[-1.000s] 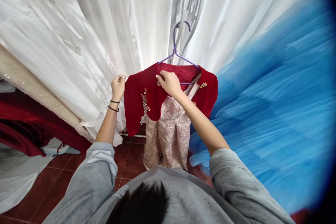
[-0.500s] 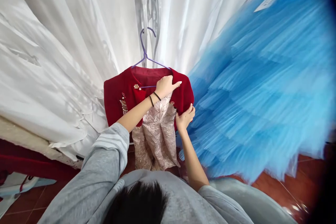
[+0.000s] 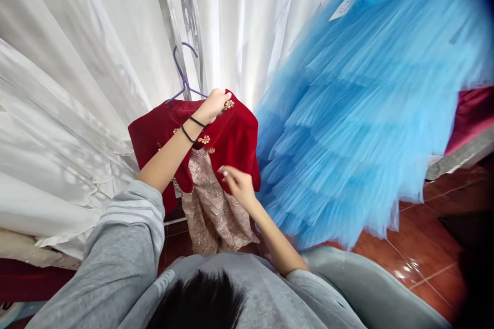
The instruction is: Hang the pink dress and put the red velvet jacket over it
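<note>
A short red velvet jacket [image 3: 237, 136] with beaded flower ornaments hangs on a purple wire hanger [image 3: 184, 82], over a pale pink brocade dress [image 3: 203, 180]. My left hand [image 3: 214, 105], black bands on its wrist, is closed on the jacket's collar edge, beside one flower ornament. Lower down, my right hand [image 3: 240, 183] is in front of the jacket's front panel, fingers loosely bent and slightly apart, with nothing visible between them. Whether its fingertips touch the velvet I cannot tell.
White drapes [image 3: 116, 25] hang behind and to the left, around a silver metal stand [image 3: 187, 0]. A layered blue tulle dress [image 3: 347, 97] with a white tag [image 3: 345, 7] fills the right side. Red-brown tiles [image 3: 409, 247] cover the floor.
The jacket's front panel has been drawn across the dress, showing more ornaments. My right hand has come off the jacket's side and moved inward. The view has turned rightward.
</note>
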### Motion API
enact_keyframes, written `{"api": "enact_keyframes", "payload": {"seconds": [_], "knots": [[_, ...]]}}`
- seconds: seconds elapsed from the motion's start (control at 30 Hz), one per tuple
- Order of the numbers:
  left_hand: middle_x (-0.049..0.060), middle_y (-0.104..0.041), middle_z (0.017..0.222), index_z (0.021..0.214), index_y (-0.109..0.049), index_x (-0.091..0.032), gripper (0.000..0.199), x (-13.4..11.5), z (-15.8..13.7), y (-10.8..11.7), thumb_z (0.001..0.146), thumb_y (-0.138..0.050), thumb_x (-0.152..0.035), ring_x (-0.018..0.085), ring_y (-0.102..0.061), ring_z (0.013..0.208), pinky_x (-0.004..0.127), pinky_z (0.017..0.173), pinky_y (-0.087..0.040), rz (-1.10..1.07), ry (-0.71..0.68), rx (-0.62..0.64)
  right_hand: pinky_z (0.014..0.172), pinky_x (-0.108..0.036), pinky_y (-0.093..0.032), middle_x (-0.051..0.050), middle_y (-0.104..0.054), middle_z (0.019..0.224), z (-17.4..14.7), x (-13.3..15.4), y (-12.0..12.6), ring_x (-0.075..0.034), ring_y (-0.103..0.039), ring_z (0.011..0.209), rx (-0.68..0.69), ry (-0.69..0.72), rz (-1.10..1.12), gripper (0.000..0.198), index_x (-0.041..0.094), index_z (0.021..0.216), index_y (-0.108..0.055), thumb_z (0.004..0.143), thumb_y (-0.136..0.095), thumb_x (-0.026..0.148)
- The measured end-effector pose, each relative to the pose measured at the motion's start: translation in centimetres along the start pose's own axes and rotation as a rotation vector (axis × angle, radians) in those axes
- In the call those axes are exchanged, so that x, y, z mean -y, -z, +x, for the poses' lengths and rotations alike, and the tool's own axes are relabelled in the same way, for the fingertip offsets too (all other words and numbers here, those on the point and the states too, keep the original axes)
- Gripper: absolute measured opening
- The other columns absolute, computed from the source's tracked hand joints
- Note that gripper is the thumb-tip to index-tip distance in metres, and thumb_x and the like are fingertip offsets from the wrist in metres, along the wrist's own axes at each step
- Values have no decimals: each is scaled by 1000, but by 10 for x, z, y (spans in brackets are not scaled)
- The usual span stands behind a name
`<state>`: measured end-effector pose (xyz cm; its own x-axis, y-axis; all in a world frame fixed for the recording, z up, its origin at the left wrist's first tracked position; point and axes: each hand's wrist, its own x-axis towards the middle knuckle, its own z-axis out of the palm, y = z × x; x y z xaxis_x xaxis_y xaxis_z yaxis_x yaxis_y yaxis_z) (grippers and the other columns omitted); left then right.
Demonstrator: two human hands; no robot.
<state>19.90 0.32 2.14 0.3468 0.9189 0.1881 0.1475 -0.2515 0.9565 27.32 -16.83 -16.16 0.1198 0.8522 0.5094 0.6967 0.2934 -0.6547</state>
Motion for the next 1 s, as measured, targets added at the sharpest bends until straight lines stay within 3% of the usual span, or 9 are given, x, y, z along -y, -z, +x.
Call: {"api": "enact_keyframes", "payload": {"seconds": [0.13, 0.27, 0.37, 0.5, 0.63, 0.7, 0.77, 0.93, 1.0], "knots": [[-1, -47, 58, 65, -45, -17, 33, -3, 0, -1, 97, -42, -8, 10, -48, 51, 23, 55, -40, -116, 44, 14, 95, -40, -51, -17, -59, 134, 40, -53, -2, -25, -60, 114, -486, -235, 59, 51, 15, 135, -51, 88, -50, 38], [-2, -46, 54, 64, -45, -18, 36, -6, 3, -2, 99, -48, -20, 10, -48, 48, 23, 53, -40, -89, 68, 104, 80, -33, -51, -11, -70, 94, 84, -87, 27, -24, -62, 88, -244, -281, 113, 35, 12, 99, -66, 85, -48, 39], [-3, -49, 55, 65, -48, -18, 34, -5, 9, 3, 91, -65, -29, 9, -49, 49, 24, 55, -45, -128, 17, 199, 75, -34, -48, -8, -68, 76, 98, -74, 73, -23, -60, 76, -309, -233, 34, 33, 14, 82, -66, 87, -40, 34], [-3, -53, 58, 66, -51, -17, 26, -2, 16, 16, 83, -69, -27, 9, -53, 52, 24, 60, -51, -248, -26, 257, 84, -39, -48, -12, -72, 99, 63, -18, 85, -28, -64, 90, -498, -73, -188, 38, 18, 105, -68, 94, -34, 30], [0, -58, 59, 65, -55, -16, 23, 0, 12, 23, 78, -70, -28, 12, -58, 54, 27, 60, -52, -137, -25, 286, 78, -40, -50, -14, -71, 84, 7, 14, 6, -28, -65, 80, -54, -42, -414, 38, 19, 95, -70, 95, -31, 20], [1, -61, 62, 65, -57, -15, 21, 2, 7, 24, 72, -75, -25, 13, -60, 57, 27, 60, -50, -12, -48, 322, 74, -38, -51, -14, -74, 98, -6, 8, -27, -28, -68, 85, 177, -76, -398, 36, 19, 108, -69, 93, -36, 15], [1, -61, 63, 65, -57, -15, 21, 4, 1, 27, 70, -76, -24, 13, -60, 59, 27, 59, -48, 87, -77, 294, 74, -37, -53, -13, -74, 109, -7, -7, -37, -28, -69, 89, 238, -159, -336, 34, 21, 116, -67, 95, -41, 21], [-3, -46, 55, 57, -47, -17, 34, 2, -14, 41, 74, -75, -24, 13, -52, 58, 25, 55, -41, 419, -145, 105, 97, -42, -50, -14, -69, 124, 37, -58, 3, -26, -66, 107, -342, -240, -186, 40, 19, 125, -62, 96, -41, 37], [-2, -44, 56, 58, -46, -17, 34, -3, -17, 44, 77, -74, -22, 13, -52, 58, 25, 55, -40, 460, -140, 104, 102, -43, -46, -17, -63, 131, 70, -75, 16, -26, -60, 115, -437, -203, -139, 45, 16, 129, -57, 90, -51, 39]]}}
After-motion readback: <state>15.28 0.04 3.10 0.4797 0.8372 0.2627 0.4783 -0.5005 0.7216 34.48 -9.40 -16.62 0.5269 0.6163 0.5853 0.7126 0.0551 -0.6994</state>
